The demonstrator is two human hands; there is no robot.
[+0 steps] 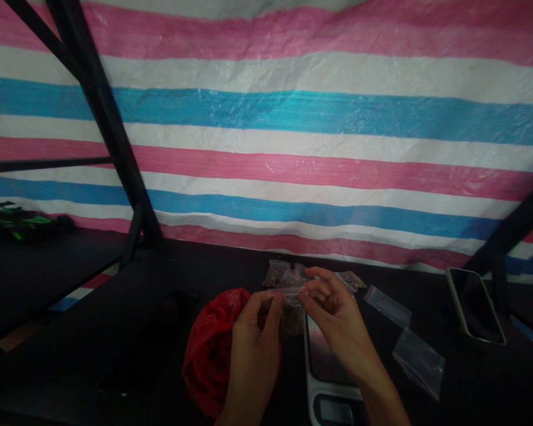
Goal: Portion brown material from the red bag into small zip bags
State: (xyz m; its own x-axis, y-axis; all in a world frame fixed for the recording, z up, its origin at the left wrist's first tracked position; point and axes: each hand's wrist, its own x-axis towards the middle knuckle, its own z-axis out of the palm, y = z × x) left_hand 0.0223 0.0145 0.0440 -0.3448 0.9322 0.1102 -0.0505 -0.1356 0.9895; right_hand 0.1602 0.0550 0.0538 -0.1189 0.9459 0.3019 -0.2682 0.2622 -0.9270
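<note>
A small clear zip bag [292,319] with something brownish in it hangs between my two hands, its zip edge at the top. My left hand [257,337] pinches the left end of that edge between thumb and finger. At the right end, my right hand [331,310] pinches it the same way, above the kitchen scale [326,355]. The scale's display [335,409] is too dim to read. Just left of my left hand sits a red plastic bag [211,349], its inside partly hidden. Filled zip bags [276,273] lie behind my hands.
Flat clear zip bags [420,358] lie right of the scale, with a phone [476,306] farther right. A dark flat object [146,343] is on the black table [195,266] at left. Black frame posts [115,130] stand before a striped sheet [293,142].
</note>
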